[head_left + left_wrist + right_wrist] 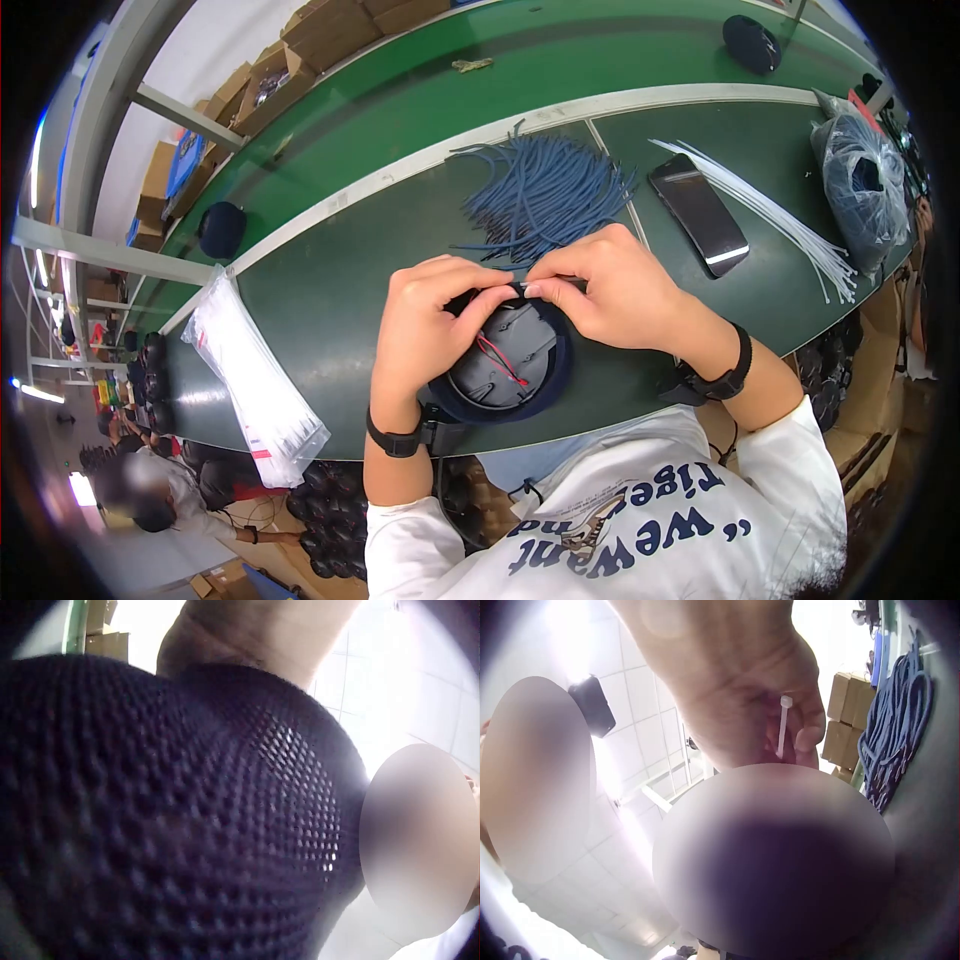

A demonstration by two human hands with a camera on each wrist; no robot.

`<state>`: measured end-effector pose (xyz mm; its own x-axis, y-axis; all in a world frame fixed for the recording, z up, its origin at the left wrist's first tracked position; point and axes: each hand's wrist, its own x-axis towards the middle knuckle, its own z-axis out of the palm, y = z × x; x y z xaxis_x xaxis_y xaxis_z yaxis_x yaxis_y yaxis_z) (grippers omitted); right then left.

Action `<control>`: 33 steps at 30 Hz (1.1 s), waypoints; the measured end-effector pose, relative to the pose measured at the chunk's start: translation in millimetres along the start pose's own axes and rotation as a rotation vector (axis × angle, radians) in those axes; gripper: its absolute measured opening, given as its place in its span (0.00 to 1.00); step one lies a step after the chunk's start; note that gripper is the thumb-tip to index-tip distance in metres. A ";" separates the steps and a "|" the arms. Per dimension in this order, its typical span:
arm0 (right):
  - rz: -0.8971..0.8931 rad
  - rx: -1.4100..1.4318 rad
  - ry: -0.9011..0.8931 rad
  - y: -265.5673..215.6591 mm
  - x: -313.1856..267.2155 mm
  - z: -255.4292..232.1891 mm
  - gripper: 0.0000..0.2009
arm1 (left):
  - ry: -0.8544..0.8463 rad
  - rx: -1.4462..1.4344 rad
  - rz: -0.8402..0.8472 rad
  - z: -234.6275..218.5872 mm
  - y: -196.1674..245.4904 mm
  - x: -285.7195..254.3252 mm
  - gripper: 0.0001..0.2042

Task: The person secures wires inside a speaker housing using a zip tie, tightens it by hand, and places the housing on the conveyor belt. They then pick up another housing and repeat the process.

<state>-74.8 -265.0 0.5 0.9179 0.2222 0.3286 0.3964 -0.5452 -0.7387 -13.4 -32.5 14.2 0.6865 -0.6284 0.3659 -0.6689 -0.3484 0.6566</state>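
Note:
A round black plastic housing (505, 370) with red wires (497, 358) sits open side up on the green table, inside a dark blue knit cover (560, 375). My left hand (420, 305) pinches the cover's far rim between thumb and fingers. Right beside it, my right hand (620, 290) pinches the same stretch of rim, fingertips almost meeting the left ones. A white cable tie (783, 727) stands out from the right hand's curled fingers in the right wrist view. The cover's open mesh (187, 810) fills much of the left wrist view.
Blue cords (550, 190) lie heaped beyond the hands. A phone (700, 215) and loose white cable ties (770, 215) lie to the right, near a clear plastic bag (860, 180). Bagged cable ties (250, 365) lie left. Dark round units (222, 230) stand on the green belt (400, 100).

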 end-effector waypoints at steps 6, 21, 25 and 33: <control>-0.039 0.054 -0.001 4.7 2.1 11.4 0.06 | -0.029 0.000 0.030 1.9 6.3 -0.4 0.07; 0.055 0.212 -0.048 6.1 -0.6 2.1 0.06 | 0.020 -0.018 -0.100 -8.0 -0.3 -2.8 0.09; 0.046 0.226 -0.020 4.4 -2.7 7.8 0.07 | -0.011 -0.002 -0.048 0.3 7.2 -1.3 0.09; 0.150 0.227 0.466 10.9 -42.0 -21.1 0.12 | 0.263 0.233 0.003 -27.8 40.0 -20.9 0.17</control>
<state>-109.3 -297.3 -9.0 0.8813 -0.2551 0.3979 0.3022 -0.3431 -0.8894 -46.6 -13.9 51.2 0.7143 -0.4396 0.5445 -0.6971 -0.5157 0.4981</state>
